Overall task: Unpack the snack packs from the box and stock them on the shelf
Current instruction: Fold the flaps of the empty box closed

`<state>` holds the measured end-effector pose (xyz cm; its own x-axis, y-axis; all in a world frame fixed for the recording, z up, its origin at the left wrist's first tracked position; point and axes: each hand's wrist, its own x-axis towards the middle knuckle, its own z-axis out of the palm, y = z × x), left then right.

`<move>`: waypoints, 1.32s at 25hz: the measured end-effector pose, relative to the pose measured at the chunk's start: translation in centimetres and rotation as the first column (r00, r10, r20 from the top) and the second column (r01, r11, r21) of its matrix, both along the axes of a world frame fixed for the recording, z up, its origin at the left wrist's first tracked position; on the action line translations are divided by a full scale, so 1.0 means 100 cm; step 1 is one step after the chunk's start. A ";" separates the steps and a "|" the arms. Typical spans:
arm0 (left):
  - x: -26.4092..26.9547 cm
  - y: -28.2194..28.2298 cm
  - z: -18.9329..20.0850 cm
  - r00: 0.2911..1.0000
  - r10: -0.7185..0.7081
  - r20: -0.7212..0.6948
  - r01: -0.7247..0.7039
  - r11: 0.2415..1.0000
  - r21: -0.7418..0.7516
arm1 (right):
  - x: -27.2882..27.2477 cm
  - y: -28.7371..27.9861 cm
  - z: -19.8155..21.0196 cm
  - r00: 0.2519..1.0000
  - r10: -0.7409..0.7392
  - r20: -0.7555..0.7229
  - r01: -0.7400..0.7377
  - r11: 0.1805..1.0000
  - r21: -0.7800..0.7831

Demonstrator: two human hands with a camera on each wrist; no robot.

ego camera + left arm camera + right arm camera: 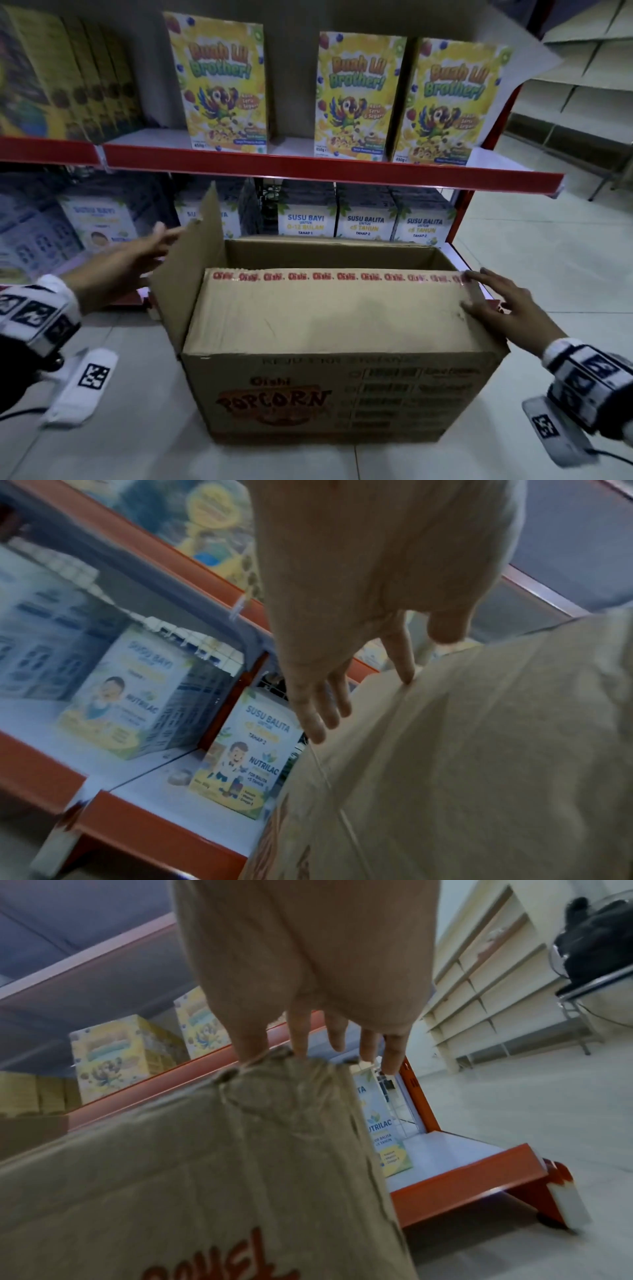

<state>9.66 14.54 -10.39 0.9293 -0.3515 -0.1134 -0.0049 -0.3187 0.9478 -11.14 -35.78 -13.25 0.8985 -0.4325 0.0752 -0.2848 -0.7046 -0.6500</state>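
Observation:
A brown cardboard popcorn box [308, 394] stands on the floor in front of the shelf [308, 168]. Its left flap [191, 274] stands upright, and the near flap [325, 315] lies flat over most of the opening. My left hand [150, 246] reaches along the outside of the upright flap with straight fingers; in the left wrist view the fingers [322, 712] lie against the cardboard [479, 750]. My right hand [493, 294] rests with spread fingers on the flat flap's right corner, and its fingertips [298, 1042] touch the box corner [260, 1069]. No snack packs show; the inside is hidden.
Yellow cereal boxes [359, 96] stand on the red-edged upper shelf. White milk-powder boxes [363, 222] fill the lower shelf right behind the carton. Pale tiled floor [548, 257] stretches to the right, with bare cream shelving [582, 85] beyond it.

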 end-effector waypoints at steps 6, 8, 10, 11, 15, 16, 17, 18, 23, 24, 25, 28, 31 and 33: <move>0.016 -0.067 -0.014 0.922 -0.387 -0.003 0.268 0.631 0.728 | 0.003 -0.007 -0.031 0.984 0.043 -0.174 -0.015 0.988 0.156; 0.032 -0.082 -0.019 0.958 -0.285 -0.026 0.213 0.650 0.730 | -0.001 -0.009 -0.035 0.982 0.050 -0.180 -0.010 0.976 0.217; 0.048 -0.092 -0.021 0.994 -0.097 -0.052 0.110 0.842 0.529 | -0.006 -0.013 -0.038 0.981 0.077 -0.178 -0.035 0.973 0.230; 0.055 -0.095 -0.023 0.997 -0.016 -0.076 0.047 0.907 0.420 | -0.009 -0.015 -0.040 0.982 0.093 -0.163 -0.054 0.972 0.231; 0.068 -0.089 -0.022 0.980 0.099 -0.175 -0.081 0.991 0.103 | -0.028 -0.018 -0.046 0.988 0.122 -0.090 -0.095 0.961 0.258; 0.066 -0.085 -0.021 0.975 0.105 -0.195 -0.099 0.994 0.042 | -0.034 -0.019 -0.047 0.990 0.121 -0.071 -0.096 0.954 0.283; 0.065 -0.082 -0.019 0.972 0.100 -0.212 -0.103 0.995 -0.005 | -0.039 -0.019 -0.047 0.990 0.128 -0.051 -0.106 0.946 0.306; 0.062 -0.080 -0.018 0.971 0.082 -0.227 -0.093 0.995 -0.036 | -0.044 -0.019 -0.047 0.991 0.129 -0.035 -0.112 0.942 0.316; 0.054 -0.078 -0.014 0.958 0.019 -0.285 -0.052 0.993 -0.109 | -0.058 -0.011 -0.046 0.999 0.050 0.000 -0.048 0.961 0.272; 0.052 -0.079 -0.013 0.958 0.003 -0.286 -0.044 0.990 -0.137 | -0.058 -0.007 -0.045 1.000 0.031 0.002 -0.030 0.961 0.276; 0.051 -0.078 -0.013 0.960 0.000 -0.279 -0.049 0.985 -0.168 | -0.057 -0.004 -0.045 1.000 0.018 0.014 -0.021 0.958 0.286; 0.044 -0.073 -0.011 0.971 -0.016 -0.240 -0.050 0.963 -0.265 | -0.054 0.002 -0.042 0.999 -0.008 0.044 -0.007 0.944 0.330; 0.040 -0.060 -0.007 0.948 -0.075 -0.310 -0.070 0.899 -0.433 | -0.044 0.002 -0.042 0.999 -0.034 0.024 0.024 0.943 0.333; 0.038 -0.052 -0.005 0.934 -0.009 -0.356 -0.156 0.889 -0.431 | -0.041 -0.002 -0.046 0.999 -0.038 0.026 0.028 0.944 0.329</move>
